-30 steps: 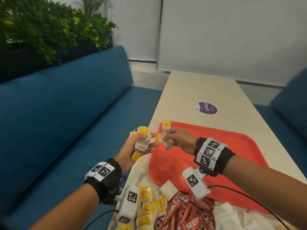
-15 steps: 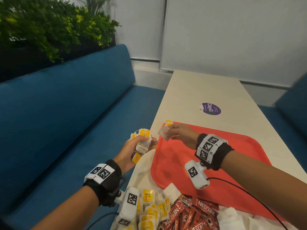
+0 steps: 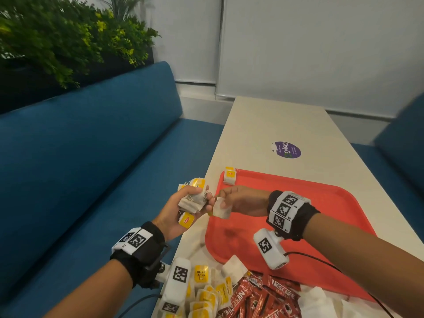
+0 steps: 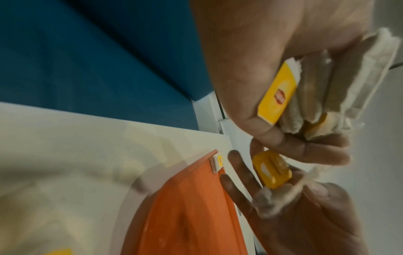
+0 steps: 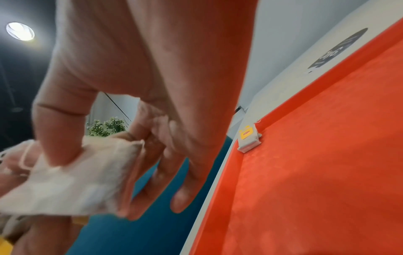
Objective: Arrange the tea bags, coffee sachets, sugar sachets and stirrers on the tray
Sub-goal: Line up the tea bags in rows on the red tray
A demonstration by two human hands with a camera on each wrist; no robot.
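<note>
I am looking down at a pale table (image 3: 270,125) with a red tray (image 3: 321,203) on it, my two hands raised over the tray's near-left edge. My left hand (image 3: 183,210) is clenched around a bunch of tea bags (image 3: 192,200), their yellow tags sticking out above and below the fist. My right hand (image 3: 241,199) pinches a single tea bag (image 3: 221,210) between thumb and fingers; it hangs just beside the bunch, over the tray's left rim. One tea bag (image 3: 230,176) already lies in the tray's far-left corner, leaning against the rim with its yellow tag upward. That corner lies ahead of my right hand, farther from me, and my right hand is the nearer of the two to it. I judge the next move to be carrying the pinched bag forward and setting it beside the placed one. Close to me, loose tea bags (image 3: 206,292) and red coffee sachets (image 3: 263,297) wait in a heap at the tray's near end.
</note>
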